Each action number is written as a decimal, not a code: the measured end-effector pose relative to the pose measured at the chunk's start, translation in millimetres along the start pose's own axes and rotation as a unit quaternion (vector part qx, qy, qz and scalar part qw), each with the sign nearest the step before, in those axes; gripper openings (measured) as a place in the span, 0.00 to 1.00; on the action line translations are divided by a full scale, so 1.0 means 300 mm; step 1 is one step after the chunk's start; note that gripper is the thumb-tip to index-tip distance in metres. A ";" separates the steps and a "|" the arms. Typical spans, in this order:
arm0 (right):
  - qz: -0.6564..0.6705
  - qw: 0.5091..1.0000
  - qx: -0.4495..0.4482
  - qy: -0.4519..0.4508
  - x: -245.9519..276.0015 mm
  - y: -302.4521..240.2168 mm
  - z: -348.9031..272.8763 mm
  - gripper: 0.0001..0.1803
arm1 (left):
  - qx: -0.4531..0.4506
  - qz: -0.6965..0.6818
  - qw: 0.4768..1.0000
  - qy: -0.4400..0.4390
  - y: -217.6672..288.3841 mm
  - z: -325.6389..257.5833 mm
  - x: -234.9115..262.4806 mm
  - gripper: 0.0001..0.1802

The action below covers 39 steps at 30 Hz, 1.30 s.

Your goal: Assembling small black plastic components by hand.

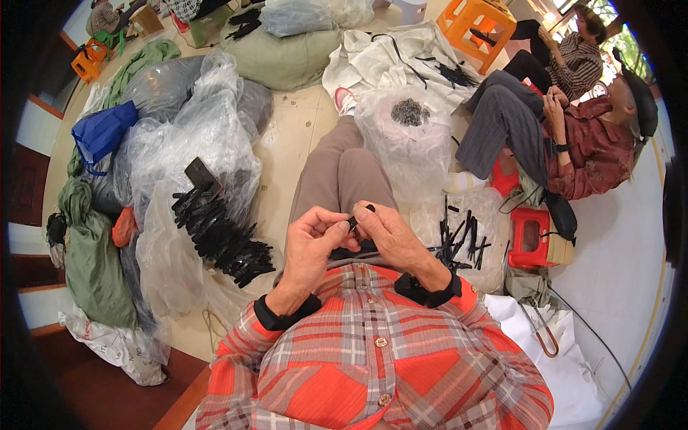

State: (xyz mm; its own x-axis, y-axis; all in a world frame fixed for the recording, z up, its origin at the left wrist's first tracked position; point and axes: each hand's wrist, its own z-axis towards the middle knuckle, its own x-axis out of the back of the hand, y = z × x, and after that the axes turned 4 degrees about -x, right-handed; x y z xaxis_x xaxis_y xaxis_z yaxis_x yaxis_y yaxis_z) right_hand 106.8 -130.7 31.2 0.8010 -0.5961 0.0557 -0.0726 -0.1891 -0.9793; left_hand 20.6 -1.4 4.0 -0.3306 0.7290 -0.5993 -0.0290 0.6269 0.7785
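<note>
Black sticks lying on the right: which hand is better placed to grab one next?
Probably the right hand: it is nearer those sticks, while the left hand sits farther across. Both hands hold a black piece.

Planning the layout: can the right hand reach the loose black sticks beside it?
Probably yes: the black sticks lie uncovered close to the right hand, with nothing seen in between. It may first need to leave the small black part to the left hand.

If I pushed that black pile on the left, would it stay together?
The black pile probably wouldn't: its pieces poke out unevenly and look loosely stacked. Each piece looks slim, so likely light. The wrinkly plastic underneath might shift too.
</note>
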 end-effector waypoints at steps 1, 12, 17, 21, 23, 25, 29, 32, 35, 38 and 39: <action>-0.001 1.000 -0.003 -0.002 -0.003 0.001 -0.002 0.18 | -0.003 0.007 1.000 0.004 -0.003 -0.005 0.002 0.04; -0.014 0.999 -0.032 0.019 0.033 -0.022 0.055 0.19 | -0.010 0.009 1.000 0.026 0.012 0.057 -0.019 0.03; -0.269 0.958 0.093 -0.026 0.080 0.050 0.057 0.10 | -0.017 0.190 0.980 0.049 0.011 0.067 -0.065 0.10; -0.178 0.982 0.063 0.016 0.045 0.016 0.025 0.16 | 0.016 0.145 0.989 0.021 0.009 0.021 -0.040 0.07; -0.249 0.961 0.096 0.069 0.085 0.039 -0.018 0.17 | 0.066 0.172 0.982 -0.037 0.027 0.048 -0.109 0.06; -0.226 0.970 0.059 0.060 0.104 0.045 -0.015 0.18 | 0.106 0.108 0.988 -0.032 -0.006 0.071 -0.099 0.06; -0.205 0.974 0.058 0.073 0.184 0.025 -0.003 0.19 | 0.096 0.114 0.985 -0.092 -0.054 0.156 -0.115 0.06; -0.155 0.984 0.056 0.063 0.205 0.096 0.030 0.20 | 0.119 0.151 0.979 -0.068 -0.012 0.169 -0.183 0.06; -0.231 0.966 0.070 0.097 0.232 0.095 0.044 0.22 | 0.130 0.142 0.973 -0.125 -0.052 0.242 -0.130 0.06; -0.280 0.949 0.077 0.121 0.216 0.091 0.037 0.22 | 0.088 0.098 0.977 -0.170 -0.113 0.240 -0.032 0.06; -0.278 0.946 0.081 0.144 0.213 0.092 0.027 0.22 | 0.115 0.143 0.976 -0.120 -0.112 0.224 -0.039 0.07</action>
State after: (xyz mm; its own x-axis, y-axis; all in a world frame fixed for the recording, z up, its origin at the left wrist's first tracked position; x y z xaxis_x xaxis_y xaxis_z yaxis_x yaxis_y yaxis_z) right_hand 160.7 -167.8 6.2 0.4924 -0.6321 0.5984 0.4225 -0.4274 -0.7992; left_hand 88.9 -12.7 -27.6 -0.0630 0.9092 -0.4116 0.2531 0.4135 0.8746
